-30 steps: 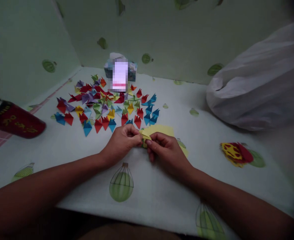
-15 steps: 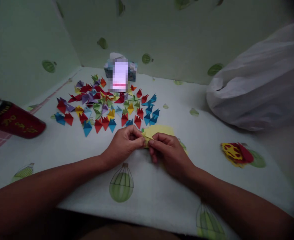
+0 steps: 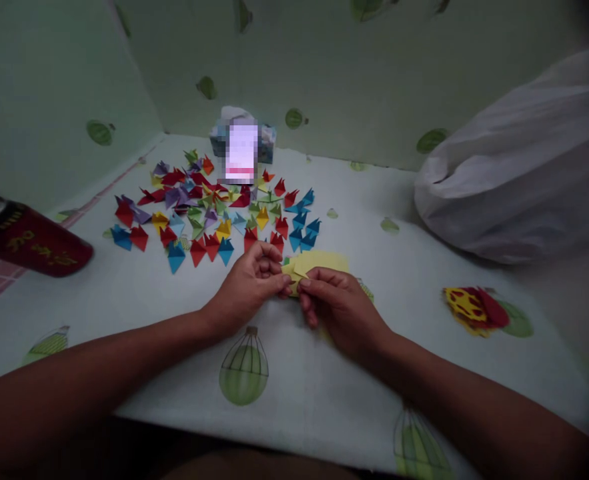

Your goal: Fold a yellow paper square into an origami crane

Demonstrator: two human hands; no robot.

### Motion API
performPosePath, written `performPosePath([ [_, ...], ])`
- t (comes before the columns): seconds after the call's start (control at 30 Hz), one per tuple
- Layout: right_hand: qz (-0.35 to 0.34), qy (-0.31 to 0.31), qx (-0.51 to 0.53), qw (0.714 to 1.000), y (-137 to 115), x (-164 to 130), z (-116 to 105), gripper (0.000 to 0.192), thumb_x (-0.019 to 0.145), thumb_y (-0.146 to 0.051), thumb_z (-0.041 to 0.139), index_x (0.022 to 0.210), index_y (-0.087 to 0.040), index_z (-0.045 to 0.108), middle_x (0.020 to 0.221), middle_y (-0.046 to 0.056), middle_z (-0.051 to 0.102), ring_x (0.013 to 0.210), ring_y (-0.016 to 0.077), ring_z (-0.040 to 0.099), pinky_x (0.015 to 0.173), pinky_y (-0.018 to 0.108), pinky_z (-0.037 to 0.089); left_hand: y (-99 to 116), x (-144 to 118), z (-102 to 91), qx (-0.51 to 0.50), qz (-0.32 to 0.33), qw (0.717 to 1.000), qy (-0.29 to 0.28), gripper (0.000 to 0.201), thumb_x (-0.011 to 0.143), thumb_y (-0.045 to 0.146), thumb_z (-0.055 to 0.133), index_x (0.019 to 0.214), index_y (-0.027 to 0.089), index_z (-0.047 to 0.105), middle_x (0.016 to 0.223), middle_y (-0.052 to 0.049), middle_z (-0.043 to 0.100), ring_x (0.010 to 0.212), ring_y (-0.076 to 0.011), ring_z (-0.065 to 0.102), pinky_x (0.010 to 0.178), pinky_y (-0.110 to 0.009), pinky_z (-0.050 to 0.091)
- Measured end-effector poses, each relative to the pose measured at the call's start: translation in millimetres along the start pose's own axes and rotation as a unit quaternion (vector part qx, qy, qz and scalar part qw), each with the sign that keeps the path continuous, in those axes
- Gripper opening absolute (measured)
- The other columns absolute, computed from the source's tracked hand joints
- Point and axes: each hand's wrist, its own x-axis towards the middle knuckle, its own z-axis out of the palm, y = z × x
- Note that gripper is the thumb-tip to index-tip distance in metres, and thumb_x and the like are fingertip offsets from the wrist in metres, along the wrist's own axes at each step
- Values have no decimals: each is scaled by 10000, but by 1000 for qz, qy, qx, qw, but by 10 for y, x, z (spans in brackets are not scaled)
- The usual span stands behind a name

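Between my hands is a small folded piece of yellow paper (image 3: 295, 269). My left hand (image 3: 253, 283) pinches its left side with thumb and fingers. From the other side my right hand (image 3: 341, 300) grips it between thumb and forefinger, its other fingers curled below. Behind and under them lie flat yellow paper sheets (image 3: 328, 261), partly covered by the right hand. Just beyond my hands spreads a crowd of folded paper cranes (image 3: 211, 245) in red, blue, yellow, green and purple. Fine creases in the held paper are too small to make out.
A dark red can (image 3: 34, 237) stands at the left. A lit phone (image 3: 241, 150) with a blurred screen leans on a tissue box (image 3: 267, 147) at the back. To the right are a white plastic bag (image 3: 514, 180) and yellow and red cut-out pieces (image 3: 467, 308).
My left fingers have lifted and loosened slightly, with the forefinger raised above the thumb. A flap of the yellow paper looks a little more raised. My right hand has barely moved.
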Motion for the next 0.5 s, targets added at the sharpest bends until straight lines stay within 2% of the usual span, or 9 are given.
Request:
performPosePath([
  [0.3, 23, -15, 33, 999, -21, 27, -13, 166, 786, -267, 704, 694, -172, 604, 537, -30, 619, 373, 79, 511, 388, 199, 384, 14, 7, -14, 18, 1, 1000, -7, 387, 721, 252, 757, 1005, 177, 506, 683, 61, 588, 610, -98, 610, 638, -239, 471],
  [0.5, 9, -15, -17, 1000, -30, 14, -11, 202, 812, -284, 684, 672, -172, 592, 558, -27, 614, 393, 77, 505, 417, 212, 389, 41, 16, -33, 55, 18, 998, -35, 303, 771, 265, 712, 1016, 155, 574, 707, 31, 618, 649, -113, 622, 677, -259, 499],
])
